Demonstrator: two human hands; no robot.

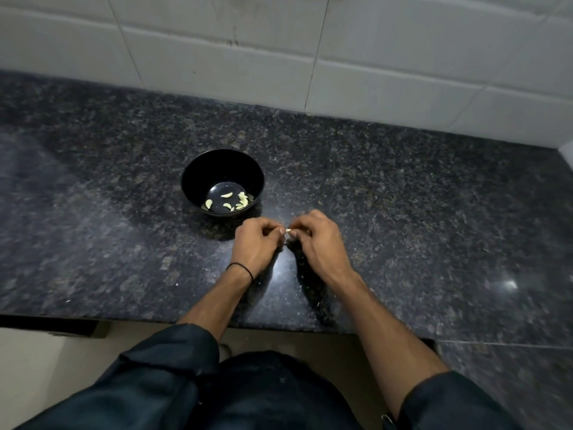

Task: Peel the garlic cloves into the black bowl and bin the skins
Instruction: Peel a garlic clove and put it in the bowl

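A black bowl (222, 169) stands on the dark granite counter (403, 212) with several peeled pale garlic cloves (242, 200) lying in its bottom. Just in front of it and to its right, my left hand (257, 243) and my right hand (316, 240) meet above the counter. Both pinch one small garlic clove (288, 230) between their fingertips. Only a pale tip of this clove shows; the fingers hide the remainder. A thin black band circles my left wrist.
A white tiled wall (279, 57) runs behind the counter and turns forward at the far right. The counter's front edge (124, 319) lies close to my body. Tiny pale specks dot the counter near my wrists. No bin is in view.
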